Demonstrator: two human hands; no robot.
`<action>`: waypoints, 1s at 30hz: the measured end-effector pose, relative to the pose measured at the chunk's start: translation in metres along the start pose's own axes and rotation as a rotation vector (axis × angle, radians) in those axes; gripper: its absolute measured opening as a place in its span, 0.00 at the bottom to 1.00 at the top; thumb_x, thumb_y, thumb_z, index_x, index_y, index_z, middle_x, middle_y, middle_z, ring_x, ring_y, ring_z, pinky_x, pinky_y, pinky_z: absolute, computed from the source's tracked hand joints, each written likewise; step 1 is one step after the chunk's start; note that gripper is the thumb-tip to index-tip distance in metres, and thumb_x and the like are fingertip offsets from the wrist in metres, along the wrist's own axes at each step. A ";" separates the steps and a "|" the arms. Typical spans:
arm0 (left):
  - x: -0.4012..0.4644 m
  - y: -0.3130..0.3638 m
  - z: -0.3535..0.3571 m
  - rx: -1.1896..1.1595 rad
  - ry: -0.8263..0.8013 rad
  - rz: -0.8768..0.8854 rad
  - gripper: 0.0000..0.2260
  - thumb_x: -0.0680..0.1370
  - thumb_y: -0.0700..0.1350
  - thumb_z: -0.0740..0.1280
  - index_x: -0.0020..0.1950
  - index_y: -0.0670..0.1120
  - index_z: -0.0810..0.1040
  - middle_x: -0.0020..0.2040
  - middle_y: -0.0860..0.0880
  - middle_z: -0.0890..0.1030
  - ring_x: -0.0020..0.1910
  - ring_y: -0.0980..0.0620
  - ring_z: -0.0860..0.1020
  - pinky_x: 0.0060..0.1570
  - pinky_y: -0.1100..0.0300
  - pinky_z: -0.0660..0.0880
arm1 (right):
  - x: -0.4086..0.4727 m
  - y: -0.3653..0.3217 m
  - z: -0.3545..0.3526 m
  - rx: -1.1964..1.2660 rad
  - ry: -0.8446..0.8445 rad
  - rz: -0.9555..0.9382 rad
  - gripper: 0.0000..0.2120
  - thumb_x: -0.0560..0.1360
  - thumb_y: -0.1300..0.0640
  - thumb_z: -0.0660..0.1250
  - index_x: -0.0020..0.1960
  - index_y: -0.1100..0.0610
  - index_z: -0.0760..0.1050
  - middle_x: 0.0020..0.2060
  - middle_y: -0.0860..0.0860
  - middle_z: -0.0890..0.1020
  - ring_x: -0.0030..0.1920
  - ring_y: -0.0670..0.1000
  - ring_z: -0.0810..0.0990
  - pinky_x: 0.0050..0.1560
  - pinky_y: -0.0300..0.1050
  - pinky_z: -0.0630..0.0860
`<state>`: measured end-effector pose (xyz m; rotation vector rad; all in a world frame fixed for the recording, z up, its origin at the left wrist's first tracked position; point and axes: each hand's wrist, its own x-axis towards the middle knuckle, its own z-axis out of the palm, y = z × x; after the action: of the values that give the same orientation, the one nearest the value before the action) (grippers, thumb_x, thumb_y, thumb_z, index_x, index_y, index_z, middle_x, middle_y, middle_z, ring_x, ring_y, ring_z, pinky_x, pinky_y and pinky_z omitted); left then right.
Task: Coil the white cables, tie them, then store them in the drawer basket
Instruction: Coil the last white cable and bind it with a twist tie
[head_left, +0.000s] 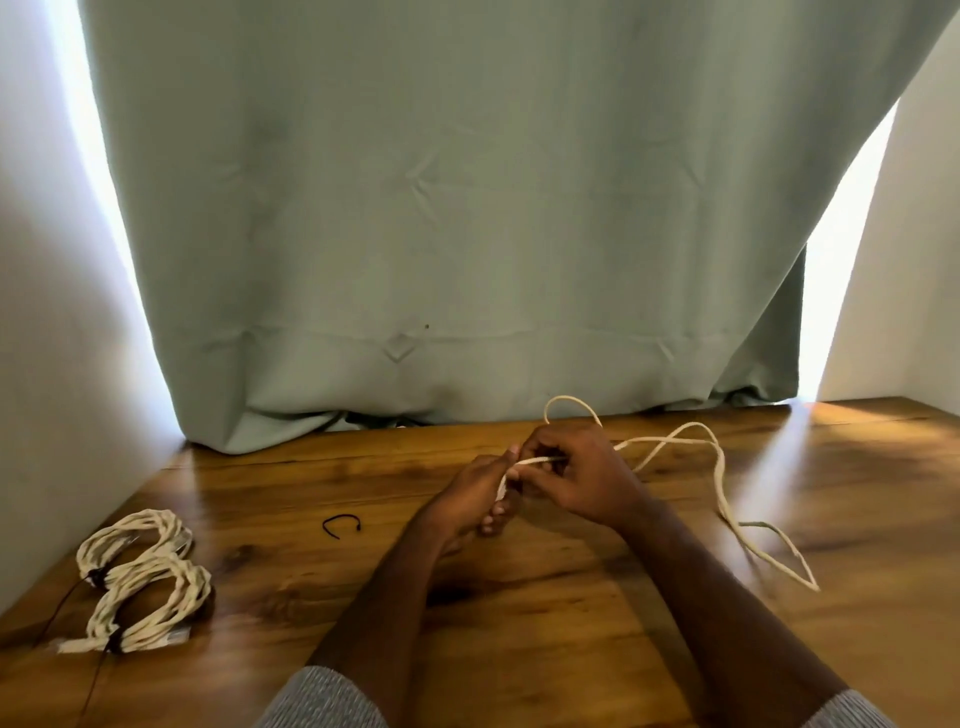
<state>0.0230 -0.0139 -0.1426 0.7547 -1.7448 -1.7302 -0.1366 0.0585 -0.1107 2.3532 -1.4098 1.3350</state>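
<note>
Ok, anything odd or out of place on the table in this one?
Nothing damaged or spilled. Two tied bundles lie at the left; a loose black tie waits on the wooden table. Both hands grip the white cable, which sprawls uncoiled to the right.

Grey knit sleeves (322, 699) pushed up, forearms bare, no jewellery visible.

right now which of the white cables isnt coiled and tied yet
The loose cable held by both hands, left hand and right hand, trailing right across the table. The two coiled bundles at left carry dark ties.
</note>
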 end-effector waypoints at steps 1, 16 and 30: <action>0.000 0.002 0.002 -0.077 -0.059 -0.031 0.27 0.79 0.67 0.54 0.41 0.44 0.74 0.23 0.50 0.63 0.19 0.56 0.58 0.23 0.64 0.53 | 0.001 0.003 0.002 0.016 0.002 0.019 0.05 0.74 0.51 0.74 0.45 0.52 0.82 0.37 0.44 0.83 0.37 0.45 0.82 0.39 0.47 0.78; -0.003 0.004 -0.005 -0.611 -0.300 0.007 0.20 0.83 0.54 0.55 0.35 0.45 0.70 0.20 0.53 0.61 0.16 0.58 0.60 0.20 0.64 0.54 | -0.002 0.007 0.015 0.460 -0.069 0.409 0.13 0.85 0.58 0.59 0.51 0.64 0.80 0.31 0.48 0.76 0.27 0.45 0.70 0.27 0.38 0.66; -0.003 0.009 -0.018 -0.825 -0.439 0.026 0.21 0.82 0.52 0.56 0.41 0.39 0.79 0.22 0.53 0.55 0.18 0.57 0.53 0.17 0.67 0.59 | -0.009 0.009 0.010 0.319 -0.190 0.445 0.14 0.85 0.55 0.57 0.47 0.56 0.78 0.31 0.51 0.81 0.27 0.51 0.77 0.27 0.40 0.71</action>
<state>0.0380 -0.0242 -0.1336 -0.0144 -1.0651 -2.4481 -0.1392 0.0546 -0.1260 2.5117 -2.0055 1.5738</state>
